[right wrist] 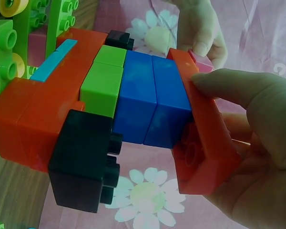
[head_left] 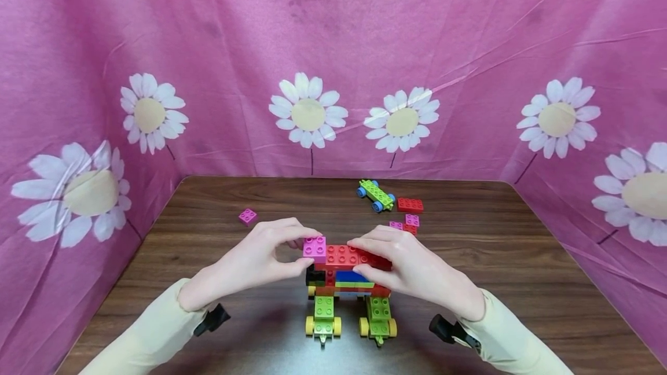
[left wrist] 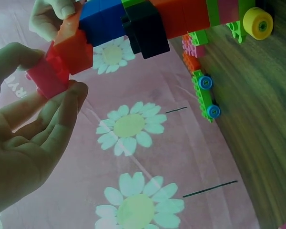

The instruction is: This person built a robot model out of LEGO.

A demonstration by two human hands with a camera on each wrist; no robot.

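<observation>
My left hand (head_left: 266, 250) pinches a pink toy building brick (head_left: 315, 249) between thumb and fingers, at the left end of the red top layer (head_left: 341, 256) of a built model. On the right end of that layer, my right hand (head_left: 403, 256) grips a red brick, its thumb along the near side in the right wrist view. Below the red layer come blue bricks (right wrist: 138, 98), green bricks (right wrist: 102, 88) and more red ones. A black brick (right wrist: 81, 162) juts from the side. Two green wheeled bases (head_left: 324, 311) with yellow wheels carry the model.
Behind the model, a green car base (head_left: 376, 194) with blue wheels stands beside a red brick (head_left: 410, 205). A few pink and red bricks (head_left: 412, 220) lie nearer, partly behind my right hand. One pink brick (head_left: 248, 216) lies back left. A pink flowered cloth (head_left: 354, 28) hangs behind the wooden table (head_left: 208, 201).
</observation>
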